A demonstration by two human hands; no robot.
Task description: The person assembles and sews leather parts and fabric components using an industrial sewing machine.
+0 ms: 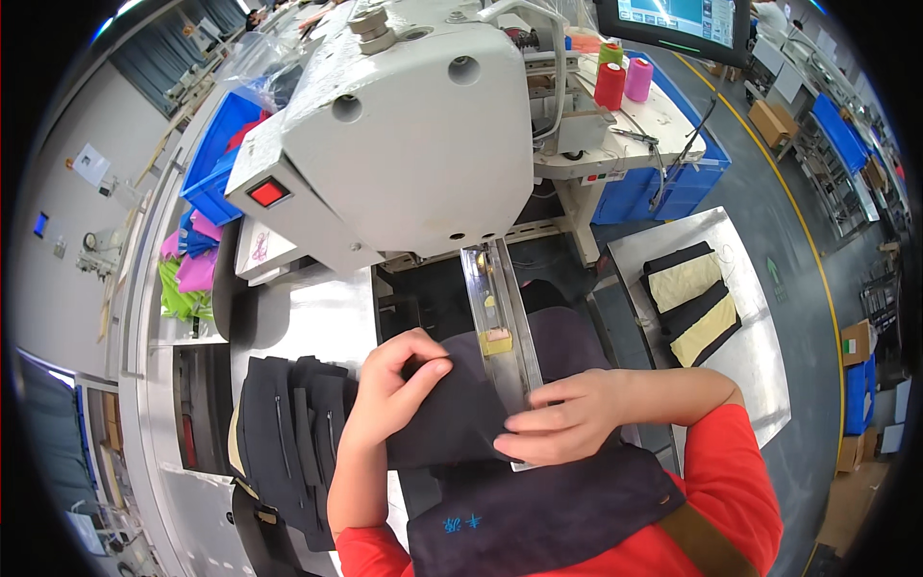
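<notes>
My left hand (396,385) is curled, thumb against the fingers, pinching the edge of a dark fabric piece (447,413). The cloth spreads over my lap side and meets the narrow metal arm (499,337) of a large white sewing machine (413,135). My right hand (567,418) lies across the lower end of that arm with its fingers stretched out, touching the cloth's right edge. A small yellowish patch (497,341) shows on the metal arm. Below both hands is the dark apron (548,514) I wear, with blue stitched marks.
Dark garments with zippers (288,433) are piled at the left. Black and cream fabric pieces (694,303) lie on a metal side table (760,385) at the right. Thread cones (610,87) stand under a screen (678,27). A blue bin (216,154) sits beside the machine.
</notes>
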